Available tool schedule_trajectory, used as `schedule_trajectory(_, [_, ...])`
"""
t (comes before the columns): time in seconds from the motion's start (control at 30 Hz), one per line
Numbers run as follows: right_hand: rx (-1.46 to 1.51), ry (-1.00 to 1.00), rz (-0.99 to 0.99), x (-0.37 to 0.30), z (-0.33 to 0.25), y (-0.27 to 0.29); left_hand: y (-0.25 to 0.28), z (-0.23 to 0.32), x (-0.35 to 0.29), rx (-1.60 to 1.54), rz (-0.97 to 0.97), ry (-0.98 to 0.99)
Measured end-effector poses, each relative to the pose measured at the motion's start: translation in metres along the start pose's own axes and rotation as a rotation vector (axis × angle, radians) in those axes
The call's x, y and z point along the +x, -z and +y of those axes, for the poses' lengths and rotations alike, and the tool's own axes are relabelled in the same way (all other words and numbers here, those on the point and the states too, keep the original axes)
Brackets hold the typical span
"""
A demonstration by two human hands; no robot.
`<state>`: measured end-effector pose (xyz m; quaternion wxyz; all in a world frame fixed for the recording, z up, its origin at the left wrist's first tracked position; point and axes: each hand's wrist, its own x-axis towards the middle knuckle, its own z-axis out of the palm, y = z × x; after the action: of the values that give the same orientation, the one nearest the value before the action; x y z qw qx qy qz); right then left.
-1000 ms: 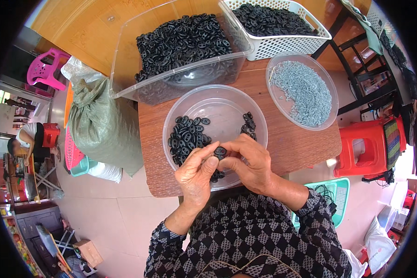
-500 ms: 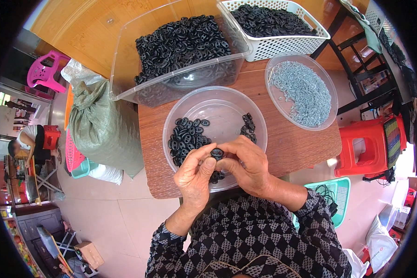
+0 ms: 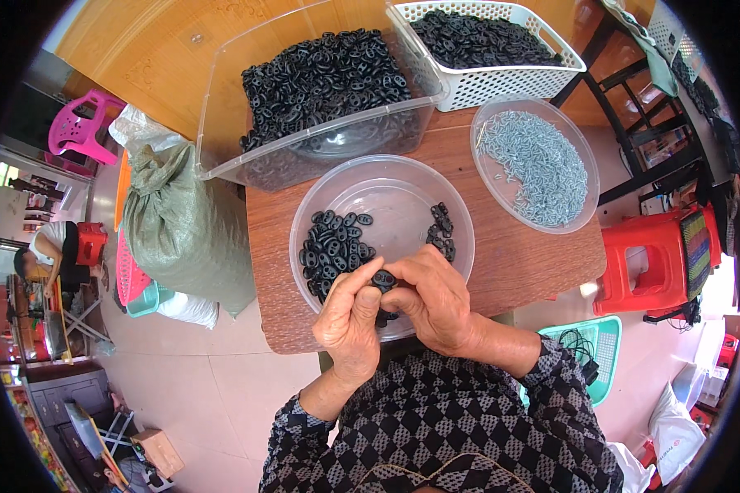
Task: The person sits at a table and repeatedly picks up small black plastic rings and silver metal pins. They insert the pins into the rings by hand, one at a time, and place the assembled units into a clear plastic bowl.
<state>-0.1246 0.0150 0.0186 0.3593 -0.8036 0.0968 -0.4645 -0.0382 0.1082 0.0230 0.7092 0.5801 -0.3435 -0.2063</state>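
Note:
Between my two hands is a small black oval plastic piece with two holes (image 3: pixel 383 280). My left hand (image 3: pixel 349 320) pinches it from the left, thumb and forefinger at its edge. From the right, the fingers of my right hand (image 3: pixel 433 297) close on the same piece. Both hands are over the near part of a round clear plastic tub (image 3: pixel 467 215). Inside that tub, a heap of black oval pieces (image 3: pixel 333 246) lies at the left, and a smaller group of black pieces (image 3: pixel 441 230) at the right. A few more show partly beneath my hands.
Behind the tub stand a large clear bin (image 3: pixel 214 156) and a white perforated basket (image 3: pixel 501 89), both full of black pieces. A round dish (image 3: pixel 475 148) of small silvery screws sits right on the wooden table (image 3: pixel 510 275). A tied green sack (image 3: pixel 193 222) stands left; a red stool (image 3: pixel 637 263) right.
Both hands have shifted slightly, and the black piece has dropped a little lower in view, its two-holed face now turned more upward. It stays pinched between both hands.

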Motion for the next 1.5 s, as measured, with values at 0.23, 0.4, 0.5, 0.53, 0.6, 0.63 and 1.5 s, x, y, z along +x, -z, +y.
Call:
schedule_trajectory(0.23, [-0.001,0.027,0.015,0.000,-0.001,-0.002,-0.005,-0.004,-0.005,0.031,0.071,-0.074])
schedule_trajectory(0.4, [-0.013,0.040,0.016,0.000,-0.002,-0.001,-0.008,-0.010,-0.011,0.014,0.093,-0.081])
schedule_trajectory(0.5, [-0.024,0.071,0.028,0.000,-0.003,-0.002,-0.011,-0.010,-0.012,0.015,0.134,-0.095])
schedule_trajectory(0.53, [-0.031,0.086,0.028,-0.001,-0.002,-0.003,-0.012,-0.010,-0.012,0.018,0.155,-0.101])
schedule_trajectory(0.6, [-0.048,0.114,0.031,-0.003,0.000,-0.003,-0.013,-0.013,-0.014,0.035,0.160,-0.141])
schedule_trajectory(0.63, [-0.058,0.117,0.030,-0.004,0.000,-0.003,-0.014,-0.014,-0.014,0.044,0.162,-0.161])
schedule_trajectory(1.5, [-0.518,-0.210,0.225,0.125,0.108,0.127,0.031,0.004,0.025,0.092,-0.025,0.243])
